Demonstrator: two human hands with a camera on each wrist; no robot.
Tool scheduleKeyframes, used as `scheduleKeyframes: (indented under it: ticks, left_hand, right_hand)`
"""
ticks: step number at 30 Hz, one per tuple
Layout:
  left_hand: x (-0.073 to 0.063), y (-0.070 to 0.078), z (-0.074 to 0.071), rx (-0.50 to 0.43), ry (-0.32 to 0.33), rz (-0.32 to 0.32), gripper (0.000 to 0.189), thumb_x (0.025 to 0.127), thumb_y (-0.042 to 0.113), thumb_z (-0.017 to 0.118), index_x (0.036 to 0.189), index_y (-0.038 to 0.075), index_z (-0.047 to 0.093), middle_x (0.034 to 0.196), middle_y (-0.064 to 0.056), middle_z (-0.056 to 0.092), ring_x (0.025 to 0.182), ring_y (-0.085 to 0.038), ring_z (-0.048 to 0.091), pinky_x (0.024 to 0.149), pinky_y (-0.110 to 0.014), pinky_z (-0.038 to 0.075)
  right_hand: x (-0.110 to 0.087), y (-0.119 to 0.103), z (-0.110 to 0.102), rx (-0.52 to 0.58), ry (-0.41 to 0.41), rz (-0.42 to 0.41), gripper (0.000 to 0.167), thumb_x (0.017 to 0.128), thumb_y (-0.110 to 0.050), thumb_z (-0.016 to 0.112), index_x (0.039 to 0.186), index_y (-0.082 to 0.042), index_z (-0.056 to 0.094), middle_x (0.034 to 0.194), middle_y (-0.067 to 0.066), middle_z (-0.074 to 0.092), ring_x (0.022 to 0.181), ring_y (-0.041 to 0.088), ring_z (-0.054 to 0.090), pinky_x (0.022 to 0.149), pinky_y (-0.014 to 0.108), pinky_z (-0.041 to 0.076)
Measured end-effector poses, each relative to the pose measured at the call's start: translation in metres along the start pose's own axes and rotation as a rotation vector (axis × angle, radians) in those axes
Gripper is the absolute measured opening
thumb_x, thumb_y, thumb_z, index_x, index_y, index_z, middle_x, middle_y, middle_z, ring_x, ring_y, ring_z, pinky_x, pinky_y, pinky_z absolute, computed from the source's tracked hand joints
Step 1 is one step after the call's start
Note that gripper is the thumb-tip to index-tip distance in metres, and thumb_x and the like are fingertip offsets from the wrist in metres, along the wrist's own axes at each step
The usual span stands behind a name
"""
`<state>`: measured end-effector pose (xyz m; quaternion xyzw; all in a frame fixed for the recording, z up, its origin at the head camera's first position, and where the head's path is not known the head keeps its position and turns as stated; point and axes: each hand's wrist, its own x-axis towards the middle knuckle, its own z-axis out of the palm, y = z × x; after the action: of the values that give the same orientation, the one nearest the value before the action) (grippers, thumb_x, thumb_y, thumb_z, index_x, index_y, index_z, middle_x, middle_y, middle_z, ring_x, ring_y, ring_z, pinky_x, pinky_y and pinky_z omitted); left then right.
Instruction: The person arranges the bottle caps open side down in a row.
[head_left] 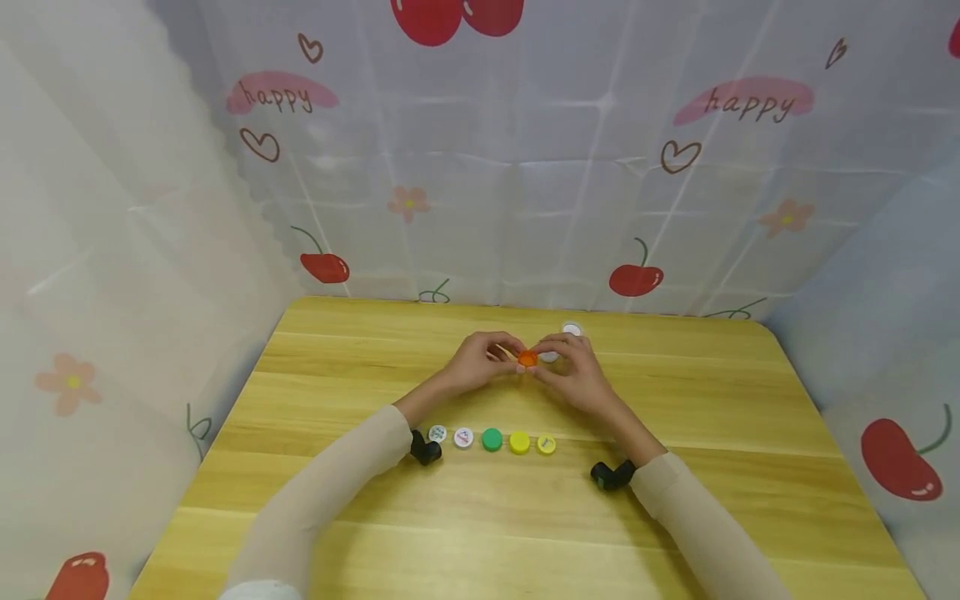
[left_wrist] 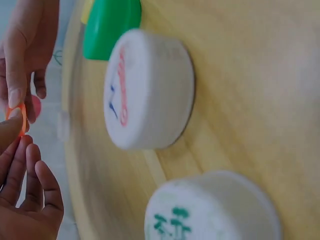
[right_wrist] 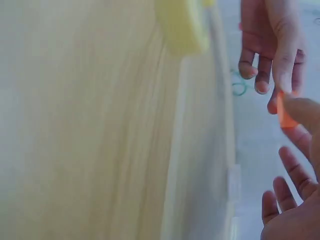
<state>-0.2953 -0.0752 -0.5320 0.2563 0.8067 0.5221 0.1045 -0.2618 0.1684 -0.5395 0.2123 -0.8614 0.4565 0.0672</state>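
Note:
Above the back half of the table, both hands meet at a small orange bottle cap (head_left: 527,358). My left hand (head_left: 476,363) pinches its left side between thumb and fingers. From the other side my right hand (head_left: 577,375) pinches it too. In the left wrist view the orange cap (left_wrist: 22,120) stands edge-on between the fingertips, and the left hand's other fingers (left_wrist: 48,185) are loosely spread. The right wrist view has the orange cap (right_wrist: 287,112) under the right thumb, opposite the left hand (right_wrist: 277,45).
Nearer the body, a row holds a green-printed white cap (head_left: 437,433), a red-and-blue-printed white cap (head_left: 463,437), a green cap (head_left: 492,439), a plain yellow cap (head_left: 519,442) and a printed yellow cap (head_left: 546,445). Whitish round pieces (head_left: 572,328) lie behind the right hand. Patterned curtains surround the wooden table (head_left: 480,533).

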Motion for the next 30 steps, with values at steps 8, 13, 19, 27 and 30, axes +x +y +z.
scheduleKeyframes:
  ticks: [8,13,19,27,30]
  left_hand:
    - [-0.03,0.02,0.009,-0.163,0.02,0.072,0.025,0.098,0.023,0.082,0.122,0.019,0.078,0.12,-0.003,0.078,0.096,-0.017,0.072,0.08,-0.028,0.06]
    - [-0.045,0.033,0.018,-0.193,0.041,0.121,0.024,0.098,0.023,0.082,0.122,0.02,0.078,0.118,-0.003,0.078,0.096,-0.016,0.071,0.084,-0.028,0.059]
    - [-0.062,0.045,0.026,-0.227,0.061,0.127,0.024,0.099,0.022,0.081,0.122,0.02,0.078,0.117,-0.004,0.078,0.096,-0.016,0.07,0.087,-0.03,0.059]
    - [-0.071,0.051,0.029,-0.26,0.053,0.139,0.023,0.098,0.021,0.082,0.121,0.019,0.078,0.118,-0.005,0.077,0.096,-0.015,0.07,0.087,-0.028,0.059]
    - [-0.073,0.051,0.028,-0.284,0.019,0.093,0.024,0.101,0.021,0.079,0.123,0.014,0.078,0.12,-0.009,0.077,0.1,-0.02,0.071,0.087,-0.029,0.061]
  right_hand:
    - [-0.027,-0.018,-0.006,0.276,0.021,0.007,0.028,0.095,-0.008,0.083,0.123,-0.014,0.078,0.127,0.012,0.073,0.123,0.014,0.06,0.1,0.043,0.049]
    - [-0.042,-0.029,-0.012,0.356,0.032,-0.022,0.031,0.093,-0.001,0.082,0.122,-0.01,0.078,0.123,0.013,0.072,0.118,0.023,0.062,0.098,0.034,0.049]
    - [-0.056,-0.04,-0.014,0.382,0.024,-0.071,0.032,0.092,0.003,0.081,0.121,-0.01,0.077,0.124,0.012,0.071,0.119,0.023,0.062,0.097,0.029,0.048]
    - [-0.063,-0.046,-0.015,0.367,0.03,-0.115,0.034,0.09,0.006,0.082,0.119,-0.009,0.078,0.122,0.011,0.073,0.117,0.015,0.063,0.095,0.026,0.048]
    - [-0.063,-0.046,-0.015,0.358,0.033,-0.119,0.035,0.089,0.007,0.082,0.119,-0.01,0.078,0.121,0.011,0.073,0.116,0.022,0.063,0.094,0.026,0.048]
